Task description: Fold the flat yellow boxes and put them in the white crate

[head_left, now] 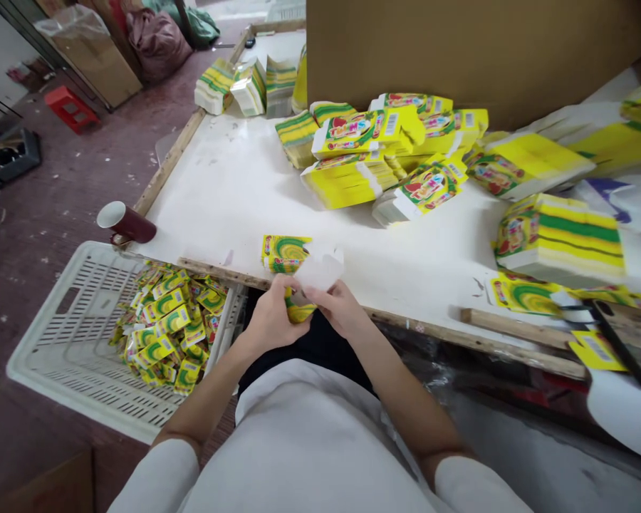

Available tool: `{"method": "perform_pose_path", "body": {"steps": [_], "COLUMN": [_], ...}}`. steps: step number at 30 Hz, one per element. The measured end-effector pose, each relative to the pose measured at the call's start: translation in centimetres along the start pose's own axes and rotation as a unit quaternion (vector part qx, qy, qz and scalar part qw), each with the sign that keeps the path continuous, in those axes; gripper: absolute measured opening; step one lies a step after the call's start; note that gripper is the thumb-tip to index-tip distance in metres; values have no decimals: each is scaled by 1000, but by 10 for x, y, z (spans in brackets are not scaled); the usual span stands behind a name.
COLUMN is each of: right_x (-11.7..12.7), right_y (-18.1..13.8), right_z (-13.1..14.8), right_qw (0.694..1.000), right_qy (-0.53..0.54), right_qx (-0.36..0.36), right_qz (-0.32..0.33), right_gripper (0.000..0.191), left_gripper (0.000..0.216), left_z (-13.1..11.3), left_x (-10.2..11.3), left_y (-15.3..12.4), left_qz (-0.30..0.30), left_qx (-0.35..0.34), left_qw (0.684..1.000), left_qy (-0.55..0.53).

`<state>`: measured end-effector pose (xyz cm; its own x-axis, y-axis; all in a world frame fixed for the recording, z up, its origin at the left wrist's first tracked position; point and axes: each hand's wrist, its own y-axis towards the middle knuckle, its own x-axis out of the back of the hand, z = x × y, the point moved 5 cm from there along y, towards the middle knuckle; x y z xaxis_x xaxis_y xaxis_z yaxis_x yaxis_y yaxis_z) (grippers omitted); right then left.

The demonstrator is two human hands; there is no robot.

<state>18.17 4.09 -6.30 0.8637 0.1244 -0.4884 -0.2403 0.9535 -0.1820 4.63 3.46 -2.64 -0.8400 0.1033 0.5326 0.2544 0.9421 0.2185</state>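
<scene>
Both hands, left hand (pixel 271 318) and right hand (pixel 337 308), grasp a half-folded box (pixel 299 296); crate (pixel 58 342) at left partly filled, flat stacks (pixel 352 178) beyond remain.

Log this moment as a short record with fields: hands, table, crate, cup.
left hand: left hand grips a small yellow-green box
right hand: right hand holds the same box, by its white flap
table: table carries stacks of flat boxes
crate: white crate on the floor, partly filled with folded boxes
cup: dark red cup at the table corner
</scene>
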Motion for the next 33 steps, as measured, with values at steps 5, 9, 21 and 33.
{"method": "perform_pose_path", "body": {"steps": [5,9,21,33], "right_x": [2,-8,8,12], "right_y": [9,-8,-11,-12], "right_z": [7,4,27,44], "right_qw": [993,951,863,852], "right_qy": [-101,-268,-430,-443], "right_qx": [47,138,260,260], "right_qz": [35,62,-45,98], "right_gripper": [48,63,52,27], "left_gripper": [51,61,59,57], "left_z": [4,13,10,-3], "left_x": [-8,-13,12,39], "left_y": [-2,0,-4,12], "left_qz": [44,111,42,42], "left_qx": [15,-17,29,-50], "left_qw": [998,992,986,989], "left_qy": [37,60,156,134]}}
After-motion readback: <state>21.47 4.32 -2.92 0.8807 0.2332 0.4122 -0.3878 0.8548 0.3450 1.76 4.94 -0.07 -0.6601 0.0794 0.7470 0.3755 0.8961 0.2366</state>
